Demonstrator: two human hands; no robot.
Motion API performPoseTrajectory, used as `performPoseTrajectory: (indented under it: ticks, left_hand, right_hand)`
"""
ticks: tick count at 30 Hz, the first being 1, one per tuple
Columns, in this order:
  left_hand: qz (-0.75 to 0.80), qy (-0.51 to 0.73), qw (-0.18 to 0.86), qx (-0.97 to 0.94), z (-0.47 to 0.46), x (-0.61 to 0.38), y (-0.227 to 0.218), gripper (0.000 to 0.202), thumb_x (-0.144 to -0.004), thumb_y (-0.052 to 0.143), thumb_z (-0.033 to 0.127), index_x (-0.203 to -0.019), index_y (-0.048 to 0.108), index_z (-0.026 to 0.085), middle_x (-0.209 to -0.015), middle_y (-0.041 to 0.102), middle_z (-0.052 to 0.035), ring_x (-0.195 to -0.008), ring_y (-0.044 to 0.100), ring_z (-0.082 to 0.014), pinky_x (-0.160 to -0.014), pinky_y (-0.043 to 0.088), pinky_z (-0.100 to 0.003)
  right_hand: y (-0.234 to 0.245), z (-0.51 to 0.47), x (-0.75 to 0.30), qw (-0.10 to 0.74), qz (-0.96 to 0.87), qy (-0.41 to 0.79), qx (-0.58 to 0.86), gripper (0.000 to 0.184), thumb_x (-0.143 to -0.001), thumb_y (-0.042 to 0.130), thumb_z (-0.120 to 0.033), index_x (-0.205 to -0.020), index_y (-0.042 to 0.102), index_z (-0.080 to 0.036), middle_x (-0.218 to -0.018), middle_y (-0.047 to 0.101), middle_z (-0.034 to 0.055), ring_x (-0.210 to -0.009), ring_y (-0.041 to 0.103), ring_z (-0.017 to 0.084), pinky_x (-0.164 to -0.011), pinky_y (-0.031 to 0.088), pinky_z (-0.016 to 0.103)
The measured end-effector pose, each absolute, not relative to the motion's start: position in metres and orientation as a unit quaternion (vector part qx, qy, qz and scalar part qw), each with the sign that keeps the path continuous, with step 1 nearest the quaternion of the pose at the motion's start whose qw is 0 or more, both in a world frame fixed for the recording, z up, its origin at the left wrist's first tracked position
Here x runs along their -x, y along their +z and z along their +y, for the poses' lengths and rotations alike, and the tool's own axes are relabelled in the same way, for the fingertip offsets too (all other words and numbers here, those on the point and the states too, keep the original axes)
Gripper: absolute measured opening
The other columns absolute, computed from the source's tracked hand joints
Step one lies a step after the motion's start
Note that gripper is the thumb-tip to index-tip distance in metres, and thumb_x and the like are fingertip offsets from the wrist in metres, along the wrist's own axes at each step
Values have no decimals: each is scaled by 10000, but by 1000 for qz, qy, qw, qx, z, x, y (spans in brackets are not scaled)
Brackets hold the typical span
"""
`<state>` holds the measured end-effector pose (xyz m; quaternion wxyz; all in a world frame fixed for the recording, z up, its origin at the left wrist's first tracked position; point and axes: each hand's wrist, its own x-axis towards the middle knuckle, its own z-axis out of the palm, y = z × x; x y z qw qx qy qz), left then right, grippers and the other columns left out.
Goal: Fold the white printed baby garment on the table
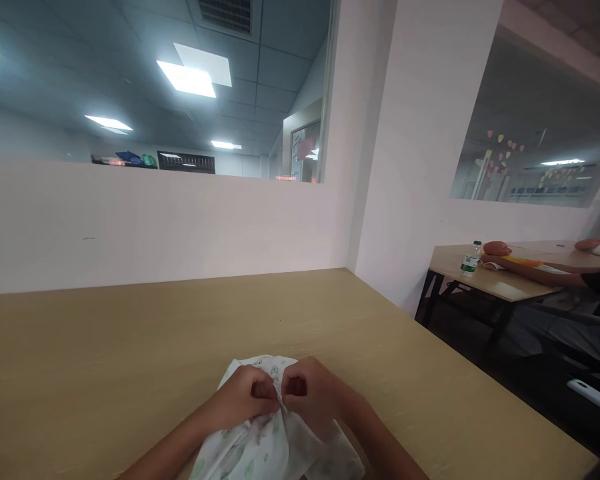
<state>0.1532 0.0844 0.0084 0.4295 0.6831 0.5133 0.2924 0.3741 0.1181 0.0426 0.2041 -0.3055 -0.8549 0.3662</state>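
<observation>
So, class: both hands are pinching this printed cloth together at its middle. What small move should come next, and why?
Probably draw the left hand and right hand slightly apart: both grip the white printed cloth at one bunched spot, so it lies crumpled on the table.

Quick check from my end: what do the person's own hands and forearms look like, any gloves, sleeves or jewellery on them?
Both are bare. The left hand and the right hand wear no gloves, and no rings, watch or bands show. Both forearms are uncovered to the frame's bottom edge, with no sleeve in view. No markings or cables show.
</observation>
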Motion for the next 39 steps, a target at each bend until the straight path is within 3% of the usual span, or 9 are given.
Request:
performPoseTrajectory:
  ticks: [4,9,14,22,28,39]
  left_hand:
    - [514,306,491,-633,86,-150,4,151,-702,695,278,-737,668,133,-603,611,-9,-555,550,-138,-500,352,-212]
    - [508,314,524,-608,89,-147,1,215,-693,703,290,-813,673,114,-687,659,-37,-596,590,-142,-552,433,-224]
    - [508,325,549,-578,87,-147,3,306,-673,751,335,-863,673,107,-731,665,-37,-621,590,-134,-568,450,-225]
    - [497,319,567,-575,84,-148,11,329,-704,787,393,-852,676,120,-714,657,-30,-637,589,-132,-578,442,-222]
    - [483,322,578,-574,83,-145,10,367,-696,846,402,-834,656,120,-720,654,-33,-656,591,-133,-590,450,-222]
    - [478,325,568,-586,83,-148,13,400,-714,818,462,-856,669,120,-721,621,-23,-651,571,-128,-584,433,-220]
  right_hand:
    - [36,115,-370,206,-875,341,276,75,-736,630,-157,-761,700,-170,-679,629,-28,-623,529,106,-556,360,191]
    - [33,120,-371,218,-885,344,225,192,-769,614,-135,-881,761,-187,-725,652,-19,-633,547,102,-589,399,196]
    - [29,122,-369,242,-854,376,265,93,-766,673,-166,-856,698,-170,-696,632,-28,-623,558,100,-571,412,182]
    - [25,126,-368,236,-840,388,296,52,-762,742,-185,-813,739,-182,-680,653,-29,-621,579,94,-571,404,172]
    - [24,128,-368,231,-836,399,298,119,-797,772,-295,-814,766,-177,-710,681,-2,-644,586,112,-571,401,185]
    - [23,135,-371,203,-824,445,285,110,-796,706,-220,-873,768,-171,-732,678,1,-641,565,111,-576,395,185]
